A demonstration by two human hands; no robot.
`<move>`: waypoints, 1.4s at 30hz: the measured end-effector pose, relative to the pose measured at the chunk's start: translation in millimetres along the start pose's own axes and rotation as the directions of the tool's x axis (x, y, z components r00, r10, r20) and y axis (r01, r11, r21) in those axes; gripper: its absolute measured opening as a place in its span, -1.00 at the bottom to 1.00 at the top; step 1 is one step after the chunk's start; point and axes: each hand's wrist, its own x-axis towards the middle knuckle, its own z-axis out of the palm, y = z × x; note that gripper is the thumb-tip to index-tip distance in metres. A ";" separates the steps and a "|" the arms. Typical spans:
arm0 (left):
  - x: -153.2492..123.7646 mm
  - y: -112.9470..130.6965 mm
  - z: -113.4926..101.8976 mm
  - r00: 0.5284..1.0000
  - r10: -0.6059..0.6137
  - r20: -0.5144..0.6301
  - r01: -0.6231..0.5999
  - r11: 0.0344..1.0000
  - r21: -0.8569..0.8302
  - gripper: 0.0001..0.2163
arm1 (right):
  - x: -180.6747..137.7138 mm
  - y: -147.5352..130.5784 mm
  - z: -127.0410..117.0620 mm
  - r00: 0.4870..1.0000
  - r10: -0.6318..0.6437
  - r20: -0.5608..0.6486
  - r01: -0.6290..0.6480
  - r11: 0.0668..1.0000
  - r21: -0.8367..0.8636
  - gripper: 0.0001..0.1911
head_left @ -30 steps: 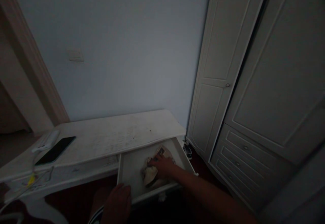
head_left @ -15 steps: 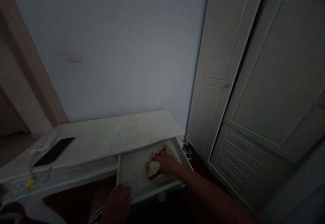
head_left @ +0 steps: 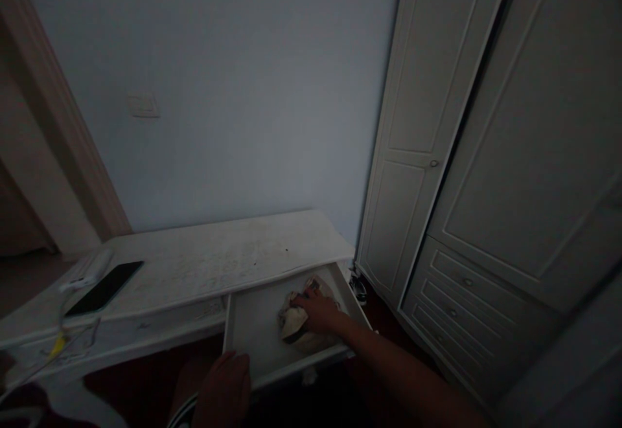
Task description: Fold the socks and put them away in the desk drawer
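A crumpled beige cloth (head_left: 293, 324) with darker patches lies in the pulled-out white drawer (head_left: 257, 324). My right hand (head_left: 318, 311) presses down on the cloth, its fingers bunched into the folds. At the drawer's front left corner, my left hand (head_left: 230, 376) is closed over the edge; its fingertips are partly hidden in the dim light. The drawer belongs to a worn white desk (head_left: 218, 247) standing against the wall.
On the desk's left lie a dark phone (head_left: 104, 289), a white power strip (head_left: 87, 269) and a cable with a yellow tag (head_left: 57, 345). A white wardrobe (head_left: 403, 201) rises at right, with shoes (head_left: 358, 289) on the floor beside it.
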 end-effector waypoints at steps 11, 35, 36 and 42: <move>5.8 1.9 -5.6 0.999 0.018 -0.047 -0.019 1.000 -0.022 -0.75 | 1.5 2.1 3.6 1.000 -0.007 -0.011 0.006 1.000 -0.011 -0.28; 11.7 8.9 -6.3 0.995 -0.042 -0.094 0.040 0.999 -0.030 -0.73 | 3.0 0.0 6.2 1.000 -0.002 -0.004 0.002 0.999 -0.042 -0.25; 11.3 9.2 -5.7 0.994 -0.050 -0.100 0.048 0.998 -0.027 -0.74 | 3.4 0.0 6.2 1.000 -0.001 -0.001 0.001 0.999 -0.043 -0.26; 11.0 6.3 -5.0 0.997 -0.014 -0.080 0.013 1.000 -0.008 -0.76 | 3.0 -0.1 6.8 1.000 -0.003 -0.001 0.003 0.999 -0.039 -0.28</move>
